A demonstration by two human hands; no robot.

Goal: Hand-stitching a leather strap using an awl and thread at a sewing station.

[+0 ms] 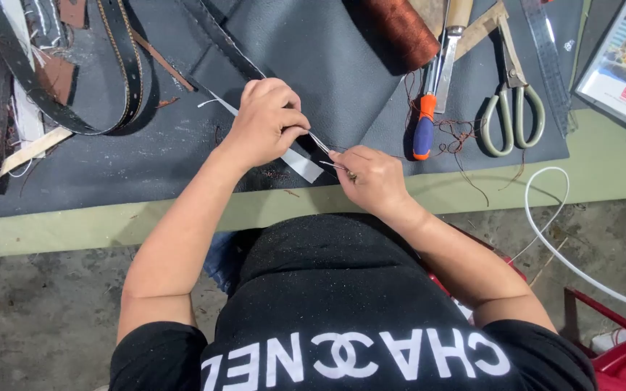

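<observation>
A: Where is the strap [251,72]?
B: On the dark mat [110,159]; left hand [266,123] pinches its end closed.
A: Right hand [371,177]?
B: Fingers closed on a thin needle [338,168]. The strap looks stiff and light; grip near the edge.

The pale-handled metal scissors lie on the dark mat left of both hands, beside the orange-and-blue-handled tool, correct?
Not quite. The head view shows the pale-handled metal scissors on the dark mat to the right of both hands, beside the orange-and-blue-handled tool.
</observation>
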